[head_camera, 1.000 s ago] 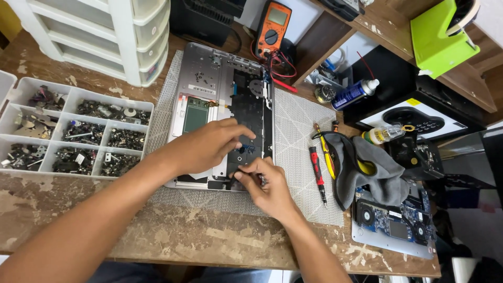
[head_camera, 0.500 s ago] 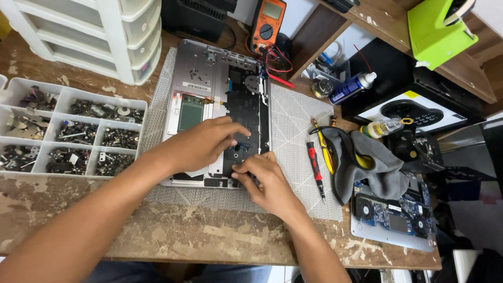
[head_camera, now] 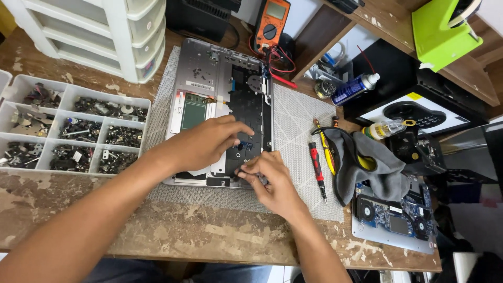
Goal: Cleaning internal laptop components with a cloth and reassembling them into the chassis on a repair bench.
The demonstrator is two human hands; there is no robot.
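Silver laptop shell (head_camera: 209, 68) under hands (head_camera: 238, 160)

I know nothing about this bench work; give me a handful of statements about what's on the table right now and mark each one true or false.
1. Both hands, left hand and right hand, are over the opened silver laptop shell. True.
2. The red-handled screwdriver is held in the right hand. False: it lies on the grey mesh mat, right of that hand.
3. The clear compartment tray of small metal parts sits left of the laptop shell. True.
4. The orange multimeter lies on the grey cloth. False: it is at the far edge, behind the laptop shell.
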